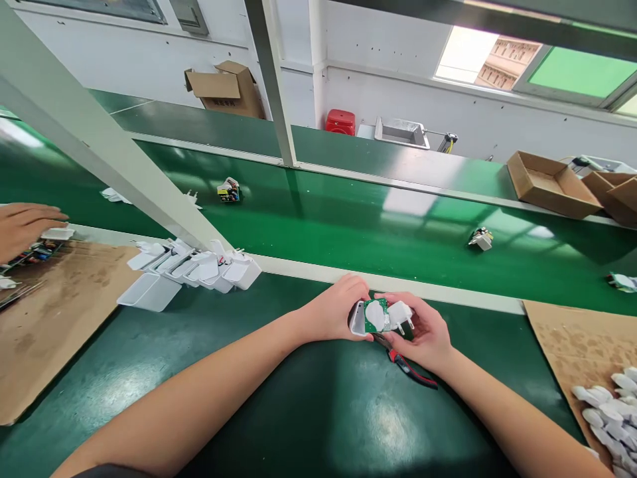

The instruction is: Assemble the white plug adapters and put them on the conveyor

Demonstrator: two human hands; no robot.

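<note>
My left hand is closed around a white plastic charger case. A green circuit board with a white round patch sits at the mouth of the case, partly inside or just against it; I cannot tell which. At the board's right end is a white plug piece with two pins, gripped by my right hand. Diagonal-cutting-style pliers with red and black handles lie on the green worktop just below my hands, their jaws partly hidden.
White charger cases with plug pieces stand in a row at left. A co-worker's hand is at the far left, over cardboard. Circuit assemblies lie on the green conveyor belt. White parts pile up at right.
</note>
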